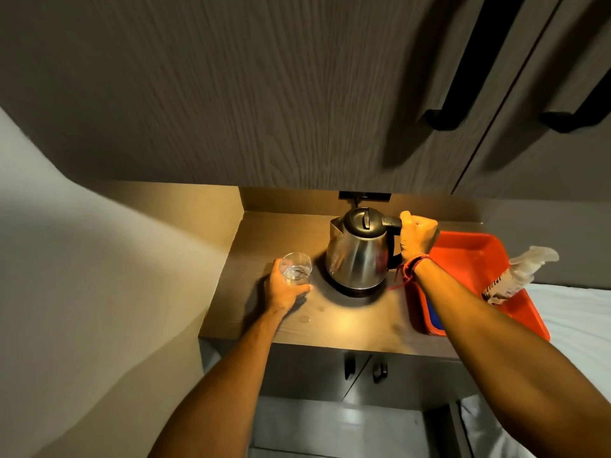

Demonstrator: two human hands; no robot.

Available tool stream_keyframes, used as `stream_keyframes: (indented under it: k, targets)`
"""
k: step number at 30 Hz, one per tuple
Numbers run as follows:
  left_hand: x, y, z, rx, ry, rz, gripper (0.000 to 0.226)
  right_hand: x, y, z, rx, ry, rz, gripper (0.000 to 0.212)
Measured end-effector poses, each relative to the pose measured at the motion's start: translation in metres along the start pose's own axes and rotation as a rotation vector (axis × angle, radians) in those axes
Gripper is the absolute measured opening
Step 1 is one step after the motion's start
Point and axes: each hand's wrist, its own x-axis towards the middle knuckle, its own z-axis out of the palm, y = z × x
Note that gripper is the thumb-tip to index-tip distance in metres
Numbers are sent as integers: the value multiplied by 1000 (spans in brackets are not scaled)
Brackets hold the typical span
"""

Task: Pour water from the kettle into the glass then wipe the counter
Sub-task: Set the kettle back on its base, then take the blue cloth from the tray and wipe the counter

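A steel kettle with a black lid stands upright on its dark base in the middle of the wooden counter. My right hand is closed around the kettle's black handle. Left of the kettle stands a clear glass with some water in it, and my left hand grips it from the near side. A small wet spot shows on the counter in front of the glass.
An orange tray sits at the counter's right end, holding a clear spray bottle and something blue under my forearm. Dark cabinets with black handles hang overhead. A white bed surface lies to the right; a wall bounds the left.
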Motion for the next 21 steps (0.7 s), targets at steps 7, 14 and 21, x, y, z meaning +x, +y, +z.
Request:
stream_keyframes:
  k: [7, 14, 21]
  targets:
    - [-7, 12, -3, -5, -21, 13, 101, 9, 21, -4, 38, -178, 93, 62]
    - [-46, 67, 38, 332, 217, 612, 64, -2, 51, -45, 113, -276, 192, 34]
    - [-111, 103, 164, 588, -307, 944, 18, 13, 112, -116, -626, -437, -61, 22]
